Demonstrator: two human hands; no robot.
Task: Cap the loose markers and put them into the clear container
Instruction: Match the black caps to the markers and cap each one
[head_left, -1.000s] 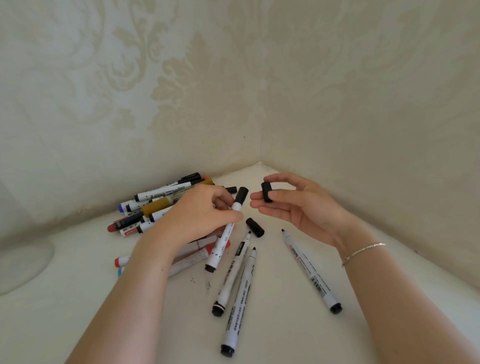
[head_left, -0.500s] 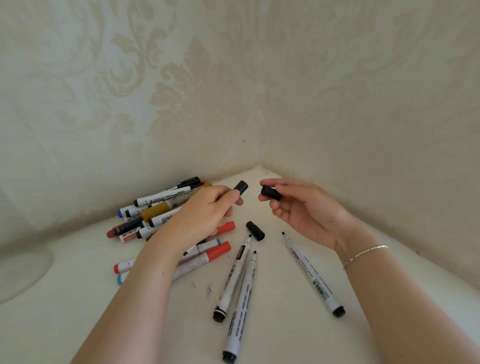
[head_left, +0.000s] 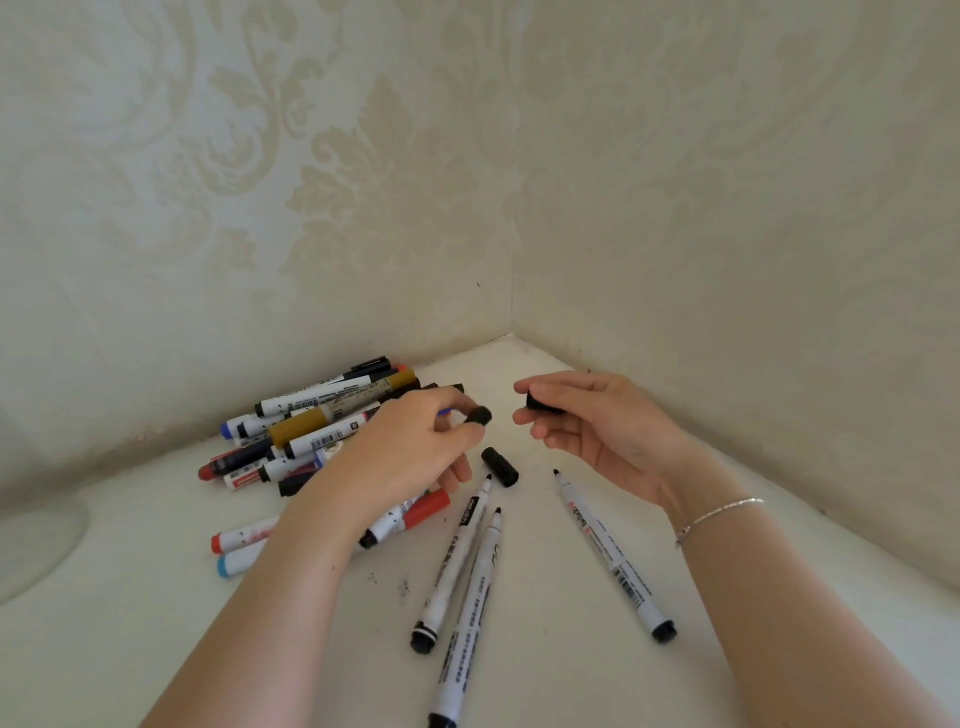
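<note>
Two hands raised over the white bench (head_left: 156, 623), facing each other near the wall corner. Left hand (head_left: 405, 457) curled round a marker (head_left: 384, 527), fingers (head_left: 457, 400) clamped on its barrel; black capped end (head_left: 479, 417) poking out past the fingertips, black butt end emerging below the palm, just over a red-capped marker (head_left: 423, 512). Right hand (head_left: 602, 431) pinching a loose black cap (head_left: 540, 403) between thumb and fingers, cap end turned toward the left hand, a small gap between the two black ends. Silver bracelet (head_left: 719, 517) on the right wrist.

Just below the left fingertips, another loose black cap (head_left: 500, 466) lying on the bench. Nearer still, below both hands, three uncapped white markers: two side by side, almost touching (head_left: 452, 564) (head_left: 470, 613), tips pointing up toward the cap; a third (head_left: 610, 553) apart, under the right hand, tip toward its palm.

Beyond and left of the left hand, a pile of markers (head_left: 311, 421) against the wall, capped in black, blue, ochre and red. Under the left forearm, a red-ended (head_left: 239, 538) and a blue-ended marker (head_left: 236, 564). Clear container: only a faint transparent shape (head_left: 36, 545) at the far left edge, too vague to be sure of.
</note>
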